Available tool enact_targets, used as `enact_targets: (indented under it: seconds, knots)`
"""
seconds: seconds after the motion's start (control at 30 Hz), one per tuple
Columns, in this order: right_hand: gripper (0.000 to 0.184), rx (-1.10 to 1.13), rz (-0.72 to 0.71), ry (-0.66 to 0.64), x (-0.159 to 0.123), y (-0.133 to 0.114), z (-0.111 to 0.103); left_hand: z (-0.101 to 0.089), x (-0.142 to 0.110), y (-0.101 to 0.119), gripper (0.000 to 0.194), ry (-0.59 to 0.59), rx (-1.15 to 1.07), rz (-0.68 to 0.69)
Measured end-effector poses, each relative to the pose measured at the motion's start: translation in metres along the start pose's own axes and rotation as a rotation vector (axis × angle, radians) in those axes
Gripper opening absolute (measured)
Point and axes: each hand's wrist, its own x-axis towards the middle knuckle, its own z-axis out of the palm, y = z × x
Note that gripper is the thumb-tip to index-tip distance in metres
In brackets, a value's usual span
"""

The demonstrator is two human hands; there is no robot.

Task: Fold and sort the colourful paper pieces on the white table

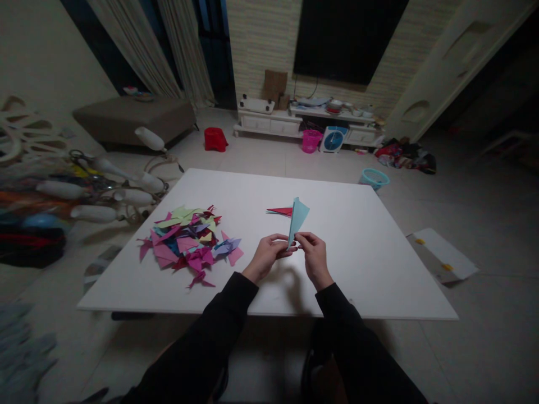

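Between my two hands a folded sheet of light blue paper (299,215) stands up above the white table (362,258), its narrow end at my fingers. My left hand (268,255) pinches that lower end from the left. From the right, my right hand (313,253) pinches the same end with thumb and forefinger. Just behind the blue paper lies a slim folded red paper piece (279,211), partly hidden by it. To the left is a heap of folded paper cranes (185,238) in pink, green, blue, purple and red.
Around the table stand a turquoise basket (374,178), a red stool (215,139), a pink bin (311,141) and a lamp with several white shades (133,196). A white board (442,255) lies on the floor to the right. A low cabinet (272,123) stands at the wall.
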Motion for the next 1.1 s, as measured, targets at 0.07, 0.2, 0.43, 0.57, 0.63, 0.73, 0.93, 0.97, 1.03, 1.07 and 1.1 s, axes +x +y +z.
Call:
enact_targets:
  seconds: [0.07,0.2,0.43,0.57,0.63,0.73,0.93,0.97,1.03,1.07,1.1]
  knots:
    - [0.018,-0.025,-0.006,0.013,-0.0008,-0.0013,-0.0002,0.0001,0.0003,-0.0003,0.020,-0.002,-0.012,-0.006]
    - [0.018,-0.043,0.000,0.022,-0.0014,-0.0021,-0.0006,-0.0007,0.0022,-0.0015,0.022,0.015,-0.036,-0.010]
    - [0.022,-0.003,-0.007,0.020,-0.0002,-0.0005,0.0003,-0.0014,0.0027,-0.0010,0.018,0.026,-0.052,-0.022]
    - [0.027,0.034,-0.013,0.052,0.0025,0.0018,-0.0002,-0.0029,0.0027,-0.0017,0.021,0.007,-0.010,-0.046]
    - [0.028,0.029,-0.015,0.071,0.0034,0.0032,-0.0011,-0.0036,0.0032,-0.0023,0.023,0.003,0.034,-0.043]
    - [0.027,0.008,-0.013,0.097,0.0034,0.0049,-0.0024,-0.0029,0.0027,-0.0020,0.027,0.038,0.170,0.070]
    - [0.026,-0.077,-0.055,0.048,-0.0009,0.0009,-0.0001,0.0019,-0.0036,-0.0004,0.021,0.080,0.479,0.400]
    - [0.026,-0.085,-0.066,0.040,-0.0017,-0.0005,0.0006,0.0020,-0.0042,-0.0007,0.018,0.082,0.504,0.415]
    - [0.026,-0.087,-0.074,0.023,-0.0028,-0.0031,0.0018,0.0016,-0.0045,-0.0016,0.014,0.083,0.534,0.427]
    - [0.027,-0.079,-0.072,0.015,-0.0032,-0.0039,0.0021,0.0012,-0.0044,-0.0020,0.014,0.079,0.537,0.426]
    - [0.027,-0.068,-0.067,0.006,-0.0035,-0.0044,0.0024,0.0009,-0.0040,-0.0023,0.015,0.076,0.532,0.424]
